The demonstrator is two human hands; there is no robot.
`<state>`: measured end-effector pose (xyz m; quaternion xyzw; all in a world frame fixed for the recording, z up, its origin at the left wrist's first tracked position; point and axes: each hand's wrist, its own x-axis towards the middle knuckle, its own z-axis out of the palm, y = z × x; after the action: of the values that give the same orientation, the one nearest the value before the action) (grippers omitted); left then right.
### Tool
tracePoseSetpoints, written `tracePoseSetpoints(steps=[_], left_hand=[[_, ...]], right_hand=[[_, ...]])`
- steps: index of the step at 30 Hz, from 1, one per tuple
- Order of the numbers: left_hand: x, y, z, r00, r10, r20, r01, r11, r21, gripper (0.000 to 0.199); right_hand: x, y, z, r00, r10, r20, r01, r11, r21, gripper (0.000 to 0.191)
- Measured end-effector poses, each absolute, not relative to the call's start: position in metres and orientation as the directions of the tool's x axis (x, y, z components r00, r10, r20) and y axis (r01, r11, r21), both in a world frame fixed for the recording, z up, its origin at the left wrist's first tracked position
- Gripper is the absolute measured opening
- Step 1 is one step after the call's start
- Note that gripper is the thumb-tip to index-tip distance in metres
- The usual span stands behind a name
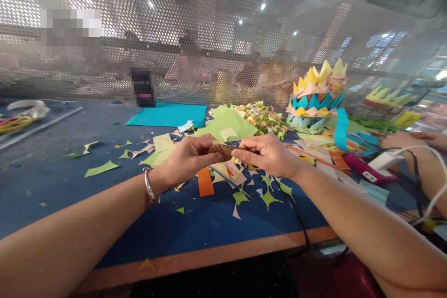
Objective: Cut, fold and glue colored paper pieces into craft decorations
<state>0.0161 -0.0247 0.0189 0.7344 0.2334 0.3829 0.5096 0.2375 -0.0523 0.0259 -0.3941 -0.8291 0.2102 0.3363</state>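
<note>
My left hand [190, 158], with a silver bangle on its wrist, pinches a small brown, ridged piece [220, 149] between thumb and fingers. From the other side my right hand [267, 153] closes its thumb and fingertips on the same piece; its right end is hidden by the fingers. The piece is held just above the table. Beneath the hands lie paper scraps, among them an orange strip [205, 181] and a green star-like offcut [269, 199]. A thin blue stick [228, 178] slants among them. Behind the hands is a light green sheet [226, 122].
A heap of small folded paper bits [263, 118] sits behind the green sheet. Stacked pointed paper rings [316, 102] stand back right. A blue sheet [167, 115] lies back left. Nearby on the right are a magenta box [366, 167], cables and another person's hand [401, 142]. A perforated screen [139, 32] borders the back.
</note>
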Motion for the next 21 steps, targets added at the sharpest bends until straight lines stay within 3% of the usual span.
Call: tracePoseSetpoints(steps=[21], left_hand=[[0.0149, -0.0212, 0.0178, 0.652, 0.681, 0.334, 0.053, -0.481, 0.875, 0.012]], right_hand=[[0.2349, -0.0525, 0.0246, -0.469, 0.790, 0.394, 0.547, 0.610, -0.573, 0.046]])
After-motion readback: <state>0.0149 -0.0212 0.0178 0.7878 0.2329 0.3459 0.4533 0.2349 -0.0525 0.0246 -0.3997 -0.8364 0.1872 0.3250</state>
